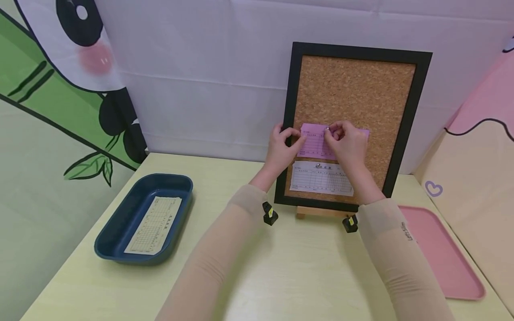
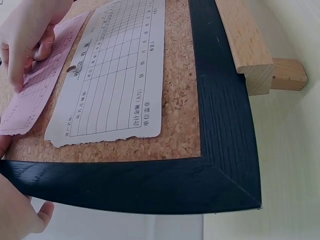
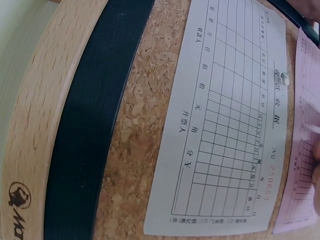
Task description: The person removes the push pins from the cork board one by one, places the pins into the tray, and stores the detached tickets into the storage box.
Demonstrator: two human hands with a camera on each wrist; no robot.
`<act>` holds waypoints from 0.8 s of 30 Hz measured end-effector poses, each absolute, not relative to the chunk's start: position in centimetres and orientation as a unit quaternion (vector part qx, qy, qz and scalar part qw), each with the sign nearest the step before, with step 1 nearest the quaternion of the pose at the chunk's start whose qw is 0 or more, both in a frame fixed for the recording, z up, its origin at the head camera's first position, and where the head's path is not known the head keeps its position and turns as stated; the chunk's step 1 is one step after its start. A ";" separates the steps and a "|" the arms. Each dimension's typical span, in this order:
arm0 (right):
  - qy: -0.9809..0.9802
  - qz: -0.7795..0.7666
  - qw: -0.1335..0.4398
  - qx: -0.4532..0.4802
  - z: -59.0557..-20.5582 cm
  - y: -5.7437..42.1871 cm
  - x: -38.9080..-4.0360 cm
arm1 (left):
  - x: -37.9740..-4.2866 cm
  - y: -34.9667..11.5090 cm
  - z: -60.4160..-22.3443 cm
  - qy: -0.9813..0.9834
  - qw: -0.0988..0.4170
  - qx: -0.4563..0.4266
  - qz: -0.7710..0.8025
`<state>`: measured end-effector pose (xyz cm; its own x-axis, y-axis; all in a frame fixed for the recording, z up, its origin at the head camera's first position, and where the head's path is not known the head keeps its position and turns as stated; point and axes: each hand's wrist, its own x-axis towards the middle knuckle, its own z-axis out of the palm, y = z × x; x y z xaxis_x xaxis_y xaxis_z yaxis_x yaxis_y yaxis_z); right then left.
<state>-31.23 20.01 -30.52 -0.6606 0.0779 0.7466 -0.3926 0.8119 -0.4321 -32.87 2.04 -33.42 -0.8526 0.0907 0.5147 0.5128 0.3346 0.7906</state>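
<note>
A pink receipt slip (image 1: pixel 313 141) lies against the cork board (image 1: pixel 357 89), above a white receipt slip (image 1: pixel 321 178) fixed by a clear pushpin (image 3: pixel 284 78). My right hand (image 1: pixel 348 145) pinches another small, clear pushpin (image 1: pixel 327 129) at the pink slip's upper edge, covering part of that slip. At the slip's left edge, my left hand (image 1: pixel 279 149) pinches the paper between thumb and index finger. Its other fingers (image 2: pixel 46 212) reach past the outer side of the black frame (image 2: pixel 125 185); the contact point is partly hidden in the left wrist view.
A wooden stand (image 1: pixel 321 213) supports the board, which leans back near a white cloth backdrop. Left on the table is a dark blue tray (image 1: pixel 104 243) containing a pale printed slip (image 1: pixel 154 225). A pink tray (image 1: pixel 462 272) lies at the right, partly behind my right sleeve.
</note>
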 end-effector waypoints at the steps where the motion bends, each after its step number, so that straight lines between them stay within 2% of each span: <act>1: -0.862 0.292 0.404 0.092 -30.5 20.0 -31.2 | -32.9 2.1 -33.4 -0.793 0.197 -0.188 -0.544; 12: -0.852 0.279 0.432 0.102 -30.7 19.7 -31.4 | -32.7 2.5 -33.6 -0.786 0.238 -0.175 -0.544; 24: -0.847 0.274 0.444 0.097 -30.8 19.7 -31.6 | -32.6 2.6 -33.4 -0.788 0.234 -0.161 -0.546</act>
<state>-31.60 19.70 -30.80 -0.5865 0.0797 0.8060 -0.4071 0.8313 -0.3784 -32.57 2.61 -33.45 -0.8389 -0.0010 0.5443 0.5091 0.3527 0.7852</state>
